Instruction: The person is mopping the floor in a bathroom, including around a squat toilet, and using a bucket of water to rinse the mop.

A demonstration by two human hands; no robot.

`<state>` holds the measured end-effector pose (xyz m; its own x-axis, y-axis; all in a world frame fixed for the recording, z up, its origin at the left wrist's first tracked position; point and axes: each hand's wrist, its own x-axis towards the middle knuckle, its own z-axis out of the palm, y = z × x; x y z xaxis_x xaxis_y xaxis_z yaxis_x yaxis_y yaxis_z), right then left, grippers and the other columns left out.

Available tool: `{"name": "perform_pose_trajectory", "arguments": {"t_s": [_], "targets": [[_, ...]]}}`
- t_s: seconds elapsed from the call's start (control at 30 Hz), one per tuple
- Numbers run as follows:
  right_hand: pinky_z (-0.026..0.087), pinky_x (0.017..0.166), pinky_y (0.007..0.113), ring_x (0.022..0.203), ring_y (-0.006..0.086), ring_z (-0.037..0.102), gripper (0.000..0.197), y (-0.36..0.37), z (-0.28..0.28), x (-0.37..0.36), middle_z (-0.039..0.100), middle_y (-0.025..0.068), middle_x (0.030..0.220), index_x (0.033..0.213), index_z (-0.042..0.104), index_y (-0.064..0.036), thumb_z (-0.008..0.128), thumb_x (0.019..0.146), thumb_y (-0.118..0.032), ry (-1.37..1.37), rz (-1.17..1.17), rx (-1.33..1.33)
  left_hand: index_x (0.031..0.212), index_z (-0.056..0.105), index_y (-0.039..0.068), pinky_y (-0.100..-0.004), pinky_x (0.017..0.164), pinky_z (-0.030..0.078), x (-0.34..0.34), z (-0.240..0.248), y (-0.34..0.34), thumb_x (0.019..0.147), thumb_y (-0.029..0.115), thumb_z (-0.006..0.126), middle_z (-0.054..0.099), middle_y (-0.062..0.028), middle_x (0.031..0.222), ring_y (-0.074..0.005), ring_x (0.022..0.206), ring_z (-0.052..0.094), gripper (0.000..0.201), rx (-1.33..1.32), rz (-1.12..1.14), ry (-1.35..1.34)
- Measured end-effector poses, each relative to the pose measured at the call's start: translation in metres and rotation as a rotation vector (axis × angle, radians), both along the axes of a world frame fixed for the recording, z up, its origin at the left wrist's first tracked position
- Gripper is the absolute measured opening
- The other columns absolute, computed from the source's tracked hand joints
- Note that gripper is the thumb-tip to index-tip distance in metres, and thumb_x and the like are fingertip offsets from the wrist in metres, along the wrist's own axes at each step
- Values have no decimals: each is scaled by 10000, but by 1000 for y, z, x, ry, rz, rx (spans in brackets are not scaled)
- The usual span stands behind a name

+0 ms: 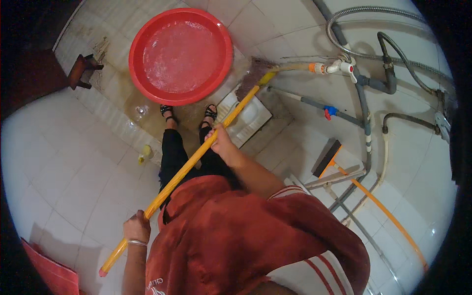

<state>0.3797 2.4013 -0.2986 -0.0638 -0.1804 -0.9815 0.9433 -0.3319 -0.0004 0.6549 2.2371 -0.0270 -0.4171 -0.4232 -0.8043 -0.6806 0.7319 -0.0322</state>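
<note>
A broom (182, 174) with a long yellow handle slants across my body. My left hand (136, 228) wraps round the handle near its lower end, and a bracelet circles that wrist. Farther up, my right hand (221, 141) is closed round the same handle. The broom's dark purplish bristle head (252, 77) is at the far end, against the foot of the tiled wall beside a white squat toilet pan (250, 120). The handle passes over part of the pan.
A large red basin (230, 45) with whitish-streaked insides stands ahead of my feet. At far left is a small brown stool (78, 73). Pipes and a tap (341, 66) run along the right wall, where an orange-handled floor brush (328, 160) leans. A yellowish object (145, 153) lies left.
</note>
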Motion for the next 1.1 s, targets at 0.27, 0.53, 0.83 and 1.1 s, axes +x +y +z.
{"name": "perform_pose_trajectory", "arguments": {"t_s": [0.27,0.53,0.83,1.1], "targets": [[375,475,318,427,141,347,291,-6,-1,18,340,-25,513,687,353,-166,579,823,-290,-82,12,-16,754,509,115,-399,475,458,57,-23,21,703,120,584,562,-79,625,-282,547,579,91,-180,-11,101],[386,506,338,440,153,350,335,-1,-2,31,337,-17,527,684,360,-150,626,789,-324,-23,32,-49,788,527,126,-388,472,451,82,-38,20,702,126,592,553,-62,633,-269,531,565,109,-164,-16,149],[374,510,322,438,137,357,315,-9,3,30,326,-37,510,686,373,-168,630,774,-327,-8,-35,-133,817,537,123,-373,493,453,93,-57,8,691,104,591,544,-51,641,-251,562,566,138,-206,-29,228],[339,480,287,416,123,322,301,-15,12,20,305,-37,470,598,358,-174,583,783,-251,-7,-95,-115,855,555,123,-367,519,454,89,-71,-10,697,90,578,549,-48,661,-240,590,565,163,-220,-55,296]]}}
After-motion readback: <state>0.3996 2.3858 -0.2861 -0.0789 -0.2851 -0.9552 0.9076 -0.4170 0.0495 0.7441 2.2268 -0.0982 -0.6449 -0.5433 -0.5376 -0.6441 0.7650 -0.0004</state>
